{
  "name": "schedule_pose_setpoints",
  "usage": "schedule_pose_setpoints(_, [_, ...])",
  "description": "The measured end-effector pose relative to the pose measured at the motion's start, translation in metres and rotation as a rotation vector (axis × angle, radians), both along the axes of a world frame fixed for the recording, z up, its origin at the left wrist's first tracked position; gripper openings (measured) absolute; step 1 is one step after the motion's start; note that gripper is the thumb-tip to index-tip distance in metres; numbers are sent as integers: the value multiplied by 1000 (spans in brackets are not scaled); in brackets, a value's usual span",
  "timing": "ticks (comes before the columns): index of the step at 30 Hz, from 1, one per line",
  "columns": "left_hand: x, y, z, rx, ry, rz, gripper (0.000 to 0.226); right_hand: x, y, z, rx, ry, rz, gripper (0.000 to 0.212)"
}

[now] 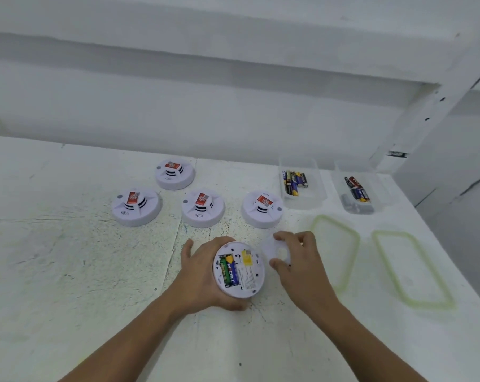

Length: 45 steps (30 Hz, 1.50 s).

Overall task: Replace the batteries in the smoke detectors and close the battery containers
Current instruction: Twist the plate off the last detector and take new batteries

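On the white table [68, 271], head view: person's left hand [203, 274] grips 1 open smoke detector [240, 268] from underneath, fingers curled round its rim, back side facing up, just above the tabletop near the front edge. Battery bay uncovered, 2 AA batteries [229, 271] seated inside, 1 green, 1 blue; yellow label beside them. Right hand [299, 266] pinches the round cover [278, 250] between thumb and fingertips, just right of the detector, touching or nearly touching its rim, cannot tell which. Behind, 4 closed detectors face up: far-left detector [136, 206], rear detector [175, 174], middle detector [203, 208], right detector [262, 209]. Further right, 2 clear tubs: left tub [320, 194] and right tub [382, 194], both holding loose batteries. Lying flat in front of the tubs, 2 green-rimmed lids: near lid [335, 252], far lid [412, 271].
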State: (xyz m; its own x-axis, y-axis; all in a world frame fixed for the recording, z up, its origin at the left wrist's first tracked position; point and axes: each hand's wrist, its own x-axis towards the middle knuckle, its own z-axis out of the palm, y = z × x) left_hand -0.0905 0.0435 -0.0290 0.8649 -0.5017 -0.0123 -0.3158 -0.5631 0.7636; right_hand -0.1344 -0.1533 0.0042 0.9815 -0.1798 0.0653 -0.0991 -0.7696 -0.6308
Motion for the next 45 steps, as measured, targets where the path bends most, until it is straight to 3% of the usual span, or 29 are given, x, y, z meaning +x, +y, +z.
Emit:
schedule_pose_setpoints(8, [-2, 12, -3, 112, -136, 93, 106, -14, 21, -29, -237, -58, 7, 43])
schedule_pose_setpoints(12, [-3, 11, -9, 155, -210, 115, 118, -14, 23, -33, -473, -137, -4, 41])
schedule_pose_setpoints(19, [-2, 12, -13, 187, -218, 128, 132, -19, 25, -39, -721, -61, -55, 32])
schedule_pose_setpoints(23, [-2, 14, -11, 175, -187, 104, 134, -15, 23, -36, -653, -28, -8, 36])
schedule_pose_setpoints(27, [-2, 18, -5, 121, -100, 48, 132, -6, 12, -33, -512, 42, -12, 21])
schedule_pose_setpoints(32, [-4, 23, -4, -11, -57, 22, 96, 8, 8, -17, -198, -84, -12, 21])
schedule_pose_setpoints(35, [-5, 19, -2, -57, -71, 73, 84, 14, 25, -1, -58, -123, 168, 15])
schedule_pose_setpoints(38, [-3, 13, -1, -62, -116, 115, 76, 21, 45, -4, -83, -75, 313, 18])
schedule_pose_setpoints(45, [1, 5, -3, 2, -179, 160, 80, 42, 54, -13, -253, -154, 400, 36])
